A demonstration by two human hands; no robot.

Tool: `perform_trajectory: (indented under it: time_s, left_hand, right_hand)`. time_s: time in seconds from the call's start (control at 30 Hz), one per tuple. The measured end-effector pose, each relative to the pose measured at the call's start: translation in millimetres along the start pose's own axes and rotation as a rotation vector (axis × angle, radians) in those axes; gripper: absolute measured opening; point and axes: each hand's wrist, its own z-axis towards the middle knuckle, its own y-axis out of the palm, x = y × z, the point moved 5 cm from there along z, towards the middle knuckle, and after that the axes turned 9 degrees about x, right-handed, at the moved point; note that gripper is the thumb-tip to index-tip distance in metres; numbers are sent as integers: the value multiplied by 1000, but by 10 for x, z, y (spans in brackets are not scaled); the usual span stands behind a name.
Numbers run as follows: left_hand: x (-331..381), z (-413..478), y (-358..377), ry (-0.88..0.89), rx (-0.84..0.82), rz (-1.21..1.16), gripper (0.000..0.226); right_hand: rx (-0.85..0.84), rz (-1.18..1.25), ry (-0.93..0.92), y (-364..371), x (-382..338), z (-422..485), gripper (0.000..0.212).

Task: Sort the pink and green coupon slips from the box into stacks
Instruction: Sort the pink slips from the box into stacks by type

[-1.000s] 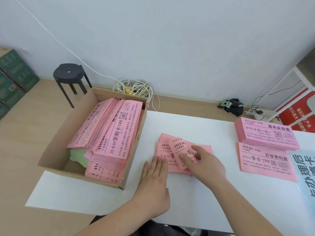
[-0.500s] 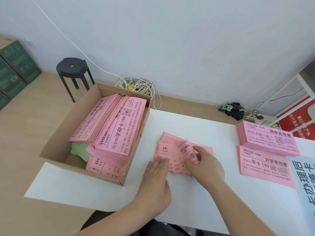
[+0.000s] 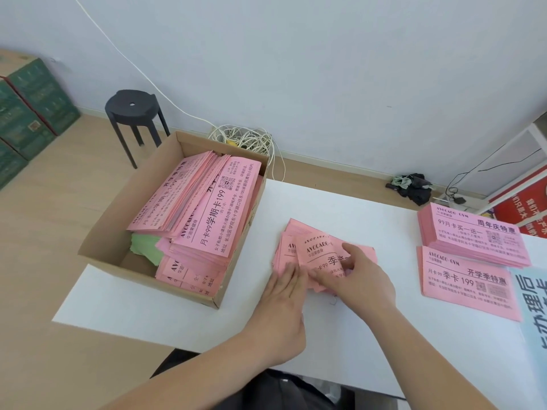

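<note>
A cardboard box (image 3: 106, 235) at the table's left edge holds leaning bundles of pink slips (image 3: 213, 208) and some green slips (image 3: 145, 251) low at its left side. A loose pile of pink slips (image 3: 310, 247) lies on the white table (image 3: 183, 312) in front of me. My left hand (image 3: 281, 315) lies flat with straight fingers on the pile's left edge. My right hand (image 3: 358, 279) pinches the top slip of the pile, which curls upward. Two sorted pink stacks sit at the right: a thick one (image 3: 470, 232) behind and a thin one (image 3: 464, 282) in front.
A pale blue sheet (image 3: 532, 315) with large print lies at the table's right edge. On the floor stand a black stool (image 3: 133, 108), green cartons (image 3: 26, 113), a coil of white cable (image 3: 245, 137) and a dark bundle (image 3: 414, 187). A white shelf frame (image 3: 527, 161) stands at the right.
My left hand slid forward onto the pile's left edge. My right hand drew the top slip back toward me, and it now curls up. The view shifted slightly.
</note>
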Motion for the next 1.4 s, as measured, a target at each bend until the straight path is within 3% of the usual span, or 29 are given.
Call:
perform_trajectory:
  time_s: [0.17, 0.27, 0.5, 0.63, 0.73, 0.8, 0.97, 1.2, 1.3, 1.4]
  left_hand:
    - [108, -69, 14, -33, 43, -296, 79]
    - [-75, -131, -35, -94, 186, -185, 77]
    - [-145, -104, 7, -90, 33, 156, 87]
    - [-121, -49, 82, 20, 129, 232, 84]
    - [29, -59, 144, 96, 23, 55, 83]
    - [76, -96, 93, 86, 63, -53, 80]
    - [-77, -144, 28, -14, 90, 89, 83]
    - [-8, -26, 53, 8, -5, 57, 89]
    - [49, 30, 91, 58, -33, -70, 89]
    - [-18, -41, 68, 47, 60, -77, 85]
  right_hand:
    - [-3, -9, -17, 14, 61, -29, 79]
    - [24, -16, -16, 11, 64, -31, 70]
    - [25, -20, -22, 32, 47, -20, 79]
    - [21, -45, -36, 53, 0, -35, 90]
    - [45, -83, -51, 66, -8, -43, 88]
    - [67, -86, -43, 73, 15, -37, 81]
    - [72, -70, -20, 51, 53, 13, 66]
    - [27, -27, -30, 27, 44, -17, 84]
    - [23, -47, -47, 11, 36, -19, 85]
    - [38, -65, -46, 34, 38, -18, 81]
